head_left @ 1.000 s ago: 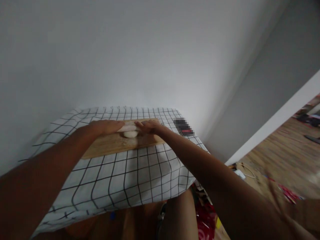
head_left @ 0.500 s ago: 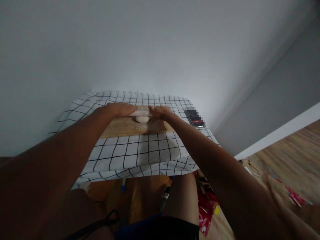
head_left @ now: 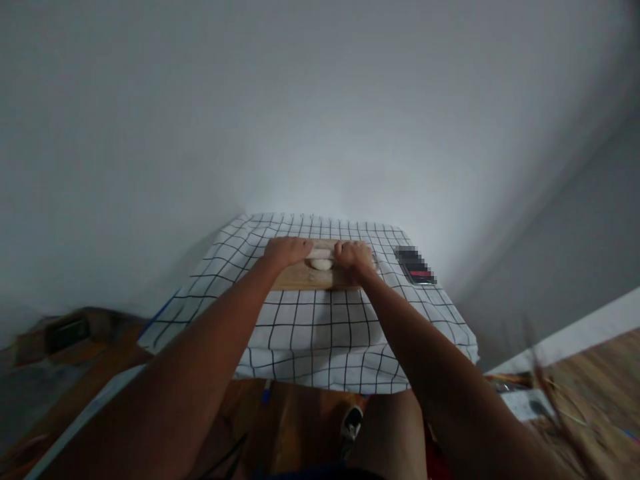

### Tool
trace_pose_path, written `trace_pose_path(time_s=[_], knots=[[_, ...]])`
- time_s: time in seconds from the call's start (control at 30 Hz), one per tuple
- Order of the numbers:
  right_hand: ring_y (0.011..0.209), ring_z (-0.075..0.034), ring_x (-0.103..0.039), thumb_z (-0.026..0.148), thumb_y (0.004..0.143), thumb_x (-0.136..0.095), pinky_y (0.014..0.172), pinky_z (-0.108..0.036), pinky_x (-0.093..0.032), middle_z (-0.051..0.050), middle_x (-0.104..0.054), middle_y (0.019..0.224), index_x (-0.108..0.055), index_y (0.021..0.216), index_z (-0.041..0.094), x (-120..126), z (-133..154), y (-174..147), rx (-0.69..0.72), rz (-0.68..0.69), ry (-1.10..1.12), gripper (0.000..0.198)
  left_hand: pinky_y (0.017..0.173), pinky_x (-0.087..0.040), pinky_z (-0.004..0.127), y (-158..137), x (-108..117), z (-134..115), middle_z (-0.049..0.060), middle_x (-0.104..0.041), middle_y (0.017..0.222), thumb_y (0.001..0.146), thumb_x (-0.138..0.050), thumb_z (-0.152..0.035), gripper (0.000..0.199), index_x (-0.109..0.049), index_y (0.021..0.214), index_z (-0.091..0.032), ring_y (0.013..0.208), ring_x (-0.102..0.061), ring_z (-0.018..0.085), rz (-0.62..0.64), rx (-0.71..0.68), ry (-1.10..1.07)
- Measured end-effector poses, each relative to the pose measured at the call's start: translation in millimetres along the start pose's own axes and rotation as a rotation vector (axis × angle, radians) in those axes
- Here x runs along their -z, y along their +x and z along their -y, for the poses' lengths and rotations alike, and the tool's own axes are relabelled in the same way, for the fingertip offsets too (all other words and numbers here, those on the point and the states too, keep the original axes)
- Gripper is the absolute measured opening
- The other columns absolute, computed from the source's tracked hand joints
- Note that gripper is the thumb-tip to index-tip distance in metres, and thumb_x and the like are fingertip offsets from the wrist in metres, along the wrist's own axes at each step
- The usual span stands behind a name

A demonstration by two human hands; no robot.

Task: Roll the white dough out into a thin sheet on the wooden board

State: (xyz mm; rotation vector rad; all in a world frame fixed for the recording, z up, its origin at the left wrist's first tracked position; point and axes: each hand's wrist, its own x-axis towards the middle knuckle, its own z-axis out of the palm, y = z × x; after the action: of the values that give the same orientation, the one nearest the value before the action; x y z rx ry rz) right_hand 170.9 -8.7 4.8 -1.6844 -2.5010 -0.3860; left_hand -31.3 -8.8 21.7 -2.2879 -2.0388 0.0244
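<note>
A wooden board [head_left: 300,280] lies on a table covered with a white cloth with black checks [head_left: 320,327]. A small pale lump of dough [head_left: 321,265] sits on the board under a light rolling pin [head_left: 323,253]. My left hand [head_left: 286,251] presses palm-down on the pin's left end and my right hand [head_left: 355,255] on its right end. Both arms stretch far forward. The ends of the pin are hidden under my hands.
A dark phone [head_left: 415,267], partly blurred out, lies on the cloth right of the board. A white wall stands close behind the table. Wooden floor with scattered clutter [head_left: 560,400] shows at the right, and my bare knee [head_left: 385,433] is below the table edge.
The view has pulled back and swung left, so the table looks smaller and farther. My hands stay on the rolling pin over the dough and sit closer together.
</note>
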Motion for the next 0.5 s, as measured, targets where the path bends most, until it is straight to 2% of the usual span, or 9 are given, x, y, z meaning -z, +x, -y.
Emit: trace_pose_path(time_s=[0.17,0.2,0.33,0.4,0.5], knots=[[0.102,-0.029,-0.062,0.018,0.104,-0.022,0.085,-0.047,-0.041,-0.018,-0.068,0.112,-0.040,0.145,0.016,7,7,-18,0.096,-0.080,-0.045,0.044,0.091,-0.044,0.043,-22,-8,-1,0.016,-0.069,0.119,0.100,-0.034,-0.030,0.039,-0.064,0.122,-0.018,0.110,-0.061,0.030,-0.177,-0.069,0.078],[0.100,-0.028,-0.063,0.018,0.105,-0.021,0.087,-0.048,-0.039,-0.017,-0.069,0.111,-0.042,0.143,0.017,7,8,-20,0.105,-0.103,-0.039,0.044,0.089,-0.045,0.043,-26,-10,-1,0.016,-0.070,0.116,0.100,-0.034,-0.028,0.039,-0.064,0.121,-0.017,0.108,-0.062,0.029,-0.201,-0.080,0.081],[0.100,-0.026,-0.062,0.031,0.108,-0.018,0.093,-0.046,-0.035,-0.016,-0.070,0.106,-0.066,0.110,0.013,6,15,-23,-0.030,-0.211,0.073,0.051,0.083,-0.046,0.040,-35,-20,2,0.016,-0.071,0.104,0.101,-0.029,-0.025,0.041,-0.066,0.118,-0.015,0.099,-0.065,0.028,-0.290,-0.114,0.094],[0.101,-0.027,-0.061,0.037,0.107,-0.021,0.091,-0.043,-0.035,-0.016,-0.071,0.103,-0.068,0.098,0.014,3,19,-25,-0.094,-0.258,0.139,0.053,0.079,-0.046,0.040,-36,-26,4,0.016,-0.071,0.100,0.102,-0.028,-0.026,0.042,-0.066,0.116,-0.015,0.095,-0.065,0.028,-0.340,-0.135,0.104],[0.100,-0.026,-0.062,0.038,0.106,-0.028,0.089,-0.040,-0.035,-0.012,-0.073,0.100,-0.068,0.094,0.017,-3,24,-29,-0.126,-0.314,0.188,0.047,0.071,-0.045,0.038,-36,-36,7,0.015,-0.071,0.090,0.102,-0.031,-0.027,0.040,-0.068,0.110,-0.015,0.087,-0.066,0.028,-0.448,-0.183,0.099]])
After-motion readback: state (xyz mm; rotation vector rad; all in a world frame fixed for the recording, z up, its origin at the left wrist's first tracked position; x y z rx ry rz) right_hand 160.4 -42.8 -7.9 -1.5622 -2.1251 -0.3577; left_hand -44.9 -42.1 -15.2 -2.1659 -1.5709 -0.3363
